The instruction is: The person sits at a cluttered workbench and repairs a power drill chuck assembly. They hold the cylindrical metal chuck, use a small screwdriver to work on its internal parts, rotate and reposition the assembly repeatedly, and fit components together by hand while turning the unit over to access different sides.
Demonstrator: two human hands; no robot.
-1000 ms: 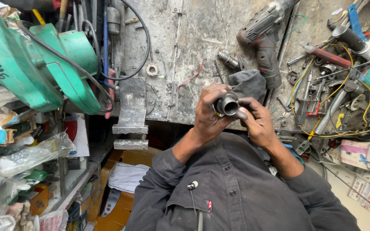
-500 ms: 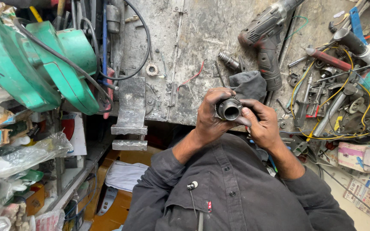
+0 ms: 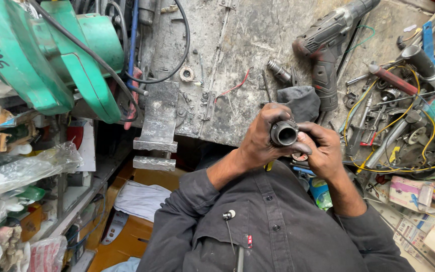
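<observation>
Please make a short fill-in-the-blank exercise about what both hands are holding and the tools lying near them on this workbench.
1. The left hand and the right hand both grip a short dark metal ____ with an open round end.
2. The dark grey cordless drill lies on the grey metal ____.
3. The big machine at the far left is ____ in colour.
4. A crumpled dark grey ____ lies just beyond the hands.

Missing words: tube; workbench; green; cloth

metal cylinder (image 3: 284, 133): open end now faces camera more squarely | right hand (image 3: 323, 151): fingers shifted underneath
</observation>
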